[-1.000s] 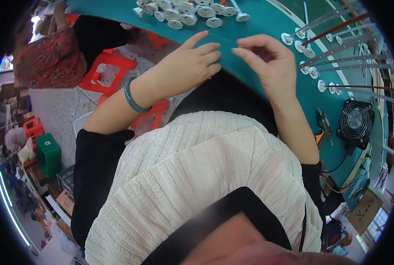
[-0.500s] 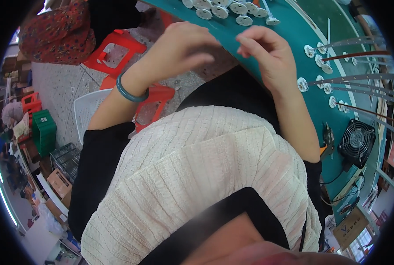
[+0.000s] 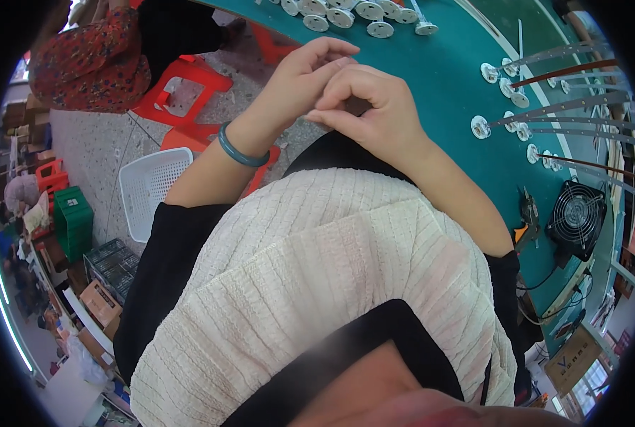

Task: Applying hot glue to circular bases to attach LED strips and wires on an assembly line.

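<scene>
My two hands are together above my lap, at the near edge of the green table. My left hand, with a blue-green bangle at the wrist, has its visible fingers stretched out and slightly curved. Its thumb is hidden behind the other hand. My right hand overlaps it, thumb and forefinger curled toward each other in a pinch. Anything between those fingertips is too small or too hidden to make out. Closest beyond the hands is a cluster of white round-based parts on the table.
Long thin strips with white round bases lie at the right of the green table. Nearer are a glue gun and a black fan. Leftward stand a white basket, red stools, and a person in a floral garment.
My right hand has moved left and a little down until it overlaps my left hand. My left hand has shifted slightly right, and its thumb has gone out of sight.
</scene>
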The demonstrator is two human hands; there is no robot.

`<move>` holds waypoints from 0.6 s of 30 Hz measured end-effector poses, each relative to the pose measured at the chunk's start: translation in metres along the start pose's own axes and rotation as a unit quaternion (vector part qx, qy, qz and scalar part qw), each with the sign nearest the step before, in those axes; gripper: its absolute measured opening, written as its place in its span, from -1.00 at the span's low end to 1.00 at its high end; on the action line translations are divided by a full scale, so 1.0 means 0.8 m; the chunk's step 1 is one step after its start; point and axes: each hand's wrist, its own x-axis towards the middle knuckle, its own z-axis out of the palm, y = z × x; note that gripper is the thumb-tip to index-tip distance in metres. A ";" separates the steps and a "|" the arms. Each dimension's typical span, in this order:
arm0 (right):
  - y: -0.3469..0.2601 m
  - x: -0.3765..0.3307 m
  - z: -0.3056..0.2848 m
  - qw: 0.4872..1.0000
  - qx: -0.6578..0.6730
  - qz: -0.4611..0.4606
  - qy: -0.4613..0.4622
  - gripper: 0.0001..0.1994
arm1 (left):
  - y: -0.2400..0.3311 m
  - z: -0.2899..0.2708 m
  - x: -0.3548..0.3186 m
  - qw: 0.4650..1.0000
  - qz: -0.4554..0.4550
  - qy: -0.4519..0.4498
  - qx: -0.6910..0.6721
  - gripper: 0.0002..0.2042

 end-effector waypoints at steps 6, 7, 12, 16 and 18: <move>0.018 -0.001 0.007 0.985 -0.139 -0.105 0.008 -0.91 | -0.010 0.003 -0.003 0.997 0.002 -0.070 -0.028 -0.65; 0.021 -0.002 0.008 0.980 -0.172 -0.101 -0.010 -0.94 | -0.010 -0.001 -0.007 0.998 -0.023 -0.043 -0.033 -0.65; 0.037 -0.017 -0.006 0.902 -0.354 0.087 -0.232 -0.86 | 0.038 -0.132 0.024 0.964 0.025 0.265 0.008 -0.72; 0.061 -0.044 -0.005 0.889 -0.384 0.072 -0.238 -0.79 | 0.088 -0.124 0.057 0.913 0.206 0.349 0.044 -0.76; 0.074 -0.061 -0.014 0.932 -0.347 -0.097 -0.049 -0.72 | 0.086 -0.037 0.085 0.936 0.216 0.220 0.171 -0.79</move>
